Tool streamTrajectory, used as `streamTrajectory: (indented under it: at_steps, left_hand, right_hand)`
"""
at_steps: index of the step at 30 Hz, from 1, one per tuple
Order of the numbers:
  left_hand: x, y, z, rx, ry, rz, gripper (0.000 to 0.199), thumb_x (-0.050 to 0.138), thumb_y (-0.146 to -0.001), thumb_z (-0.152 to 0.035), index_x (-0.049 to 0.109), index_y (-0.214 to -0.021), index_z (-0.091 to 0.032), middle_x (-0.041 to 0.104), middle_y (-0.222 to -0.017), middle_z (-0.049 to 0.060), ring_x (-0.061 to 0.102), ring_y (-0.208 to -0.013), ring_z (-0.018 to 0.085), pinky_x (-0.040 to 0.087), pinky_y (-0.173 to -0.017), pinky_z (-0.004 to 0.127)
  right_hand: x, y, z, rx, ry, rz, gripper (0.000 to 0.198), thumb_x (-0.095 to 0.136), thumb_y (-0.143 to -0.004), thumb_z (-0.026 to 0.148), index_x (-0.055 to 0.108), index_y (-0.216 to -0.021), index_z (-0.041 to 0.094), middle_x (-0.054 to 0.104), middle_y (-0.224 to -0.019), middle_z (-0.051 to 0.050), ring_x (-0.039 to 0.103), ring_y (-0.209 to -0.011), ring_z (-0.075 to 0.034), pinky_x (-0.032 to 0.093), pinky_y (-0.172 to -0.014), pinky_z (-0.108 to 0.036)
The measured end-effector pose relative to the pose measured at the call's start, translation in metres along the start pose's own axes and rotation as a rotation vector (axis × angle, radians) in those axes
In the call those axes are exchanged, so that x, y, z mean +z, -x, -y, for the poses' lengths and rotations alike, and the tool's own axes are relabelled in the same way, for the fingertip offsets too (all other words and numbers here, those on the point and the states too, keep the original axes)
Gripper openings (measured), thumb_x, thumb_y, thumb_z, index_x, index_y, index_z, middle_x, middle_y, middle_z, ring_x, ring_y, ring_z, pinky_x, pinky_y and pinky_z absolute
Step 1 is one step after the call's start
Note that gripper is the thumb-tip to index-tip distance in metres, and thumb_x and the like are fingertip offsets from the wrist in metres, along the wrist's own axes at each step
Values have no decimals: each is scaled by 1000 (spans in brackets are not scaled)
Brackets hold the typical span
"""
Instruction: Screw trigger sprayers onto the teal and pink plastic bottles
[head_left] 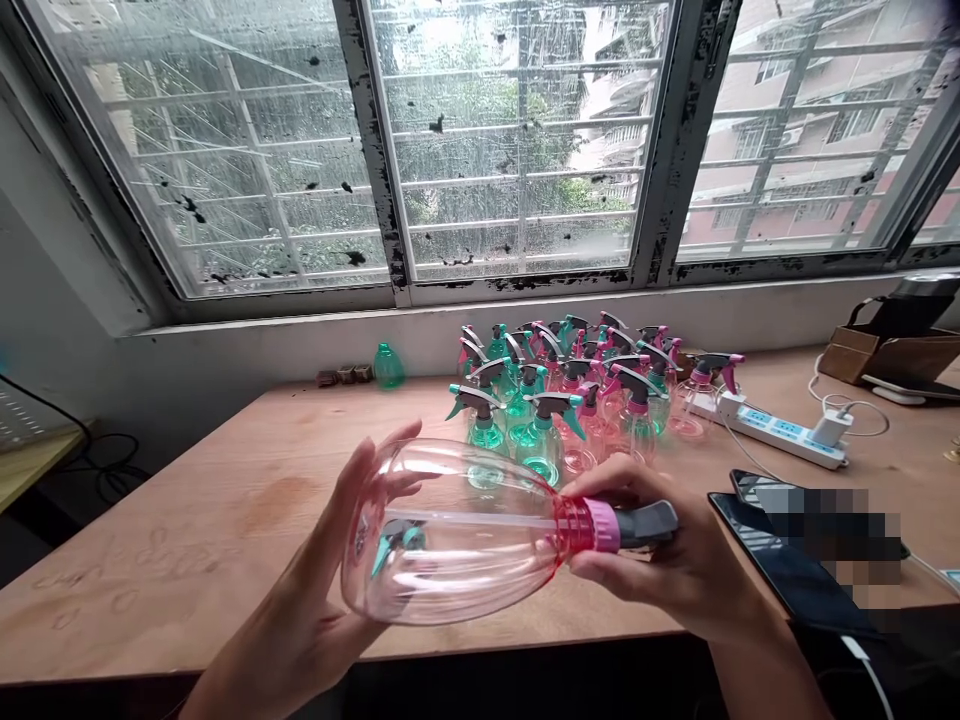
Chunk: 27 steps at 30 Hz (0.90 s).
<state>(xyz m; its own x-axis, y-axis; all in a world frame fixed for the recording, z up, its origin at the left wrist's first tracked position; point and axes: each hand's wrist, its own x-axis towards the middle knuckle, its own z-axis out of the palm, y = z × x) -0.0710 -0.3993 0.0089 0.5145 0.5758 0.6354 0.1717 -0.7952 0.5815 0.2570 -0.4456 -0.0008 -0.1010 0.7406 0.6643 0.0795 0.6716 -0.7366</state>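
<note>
A clear pink spray bottle (pixel 465 585) lies sideways in the air above the table, its base to the left and its neck to the right. My left hand (pixel 315 580) is closed around the base, with fingers behind the bottle. At the neck, my right hand (pixel 667 560) grips near the pink collar (pixel 602 526) and grey spray head (pixel 649 522). A straight dip tube (pixel 480 520) runs inside the bottle. Through its clear wall shows a teal spray head (pixel 399 543), apparently on the table behind.
Several green and pink spray bottles (pixel 541 440) crowd the back of the wooden table (pixel 187 500). A headless green bottle (pixel 388 367) stands by the wall. To the right are a power strip (pixel 780 430) with cables, dark phones or tablets (pixel 780 570), and a brown box (pixel 862 345).
</note>
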Motion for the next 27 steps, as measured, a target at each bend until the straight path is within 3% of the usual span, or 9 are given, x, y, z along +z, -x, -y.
streamTrajectory:
  at_steps: [2,5,7,11,15,18,21,24,27]
  left_hand:
    - [0,0,0,-44,1,16,102,80,-106,-39,13,-181,-58,35,-190,4,66,-151,40,62,-119,54]
    - [-2,-1,-1,-74,30,30,113,86,-95,-63,19,-184,-45,29,-192,8,35,-172,47,54,-128,55]
    - [-3,-1,-3,-54,25,45,106,85,-97,-62,28,-183,-41,26,-192,10,21,-177,47,45,-134,57]
    - [-3,0,-6,-60,-3,20,103,85,-102,-40,21,-182,-54,24,-193,6,42,-169,46,48,-130,65]
    - [-1,-1,-6,-22,-33,14,101,74,-109,-25,14,-180,-61,35,-189,4,54,-163,39,54,-127,60]
    - [-2,-3,-5,-72,-11,13,106,85,-101,-49,18,-183,-51,36,-189,9,51,-164,43,50,-130,61]
    - [-3,-3,-4,-67,26,38,106,86,-96,-62,27,-183,-44,33,-190,10,43,-168,46,56,-126,55]
    - [-4,-3,-3,-46,-10,30,101,84,-102,-46,22,-183,-49,36,-189,7,44,-169,40,55,-127,50]
    - [-3,-4,-3,0,-59,25,100,74,-109,-25,14,-181,-59,37,-188,3,66,-152,29,60,-121,40]
  right_hand:
    - [0,0,0,-20,44,-15,31,101,-89,33,82,-112,25,83,-85,-1,71,-64,-15,55,-59,-21]
    - [1,0,-1,-38,93,-29,30,100,-90,36,82,-111,23,84,-88,-3,74,-68,-18,58,-63,-24]
    - [2,0,0,-32,85,-21,30,99,-91,37,81,-110,23,84,-87,-3,73,-66,-18,59,-61,-25]
    - [2,-2,0,-30,36,-22,29,99,-91,36,81,-110,24,82,-85,-2,71,-63,-16,56,-59,-23]
    - [0,-1,0,-26,0,-33,31,101,-90,32,81,-113,26,83,-88,0,71,-67,-14,56,-61,-20]
    - [0,0,-1,-40,24,-46,32,101,-89,28,81,-114,26,83,-88,1,72,-68,-15,56,-62,-21]
    - [0,-1,0,-44,46,-49,32,101,-89,26,81,-114,26,83,-88,0,74,-69,-16,57,-64,-22]
    - [0,-2,1,-24,17,-33,32,101,-89,30,81,-114,25,84,-88,-1,73,-68,-16,56,-60,-22]
    - [1,-2,1,-25,4,-32,31,101,-89,30,82,-113,25,84,-90,-2,73,-67,-16,57,-61,-23]
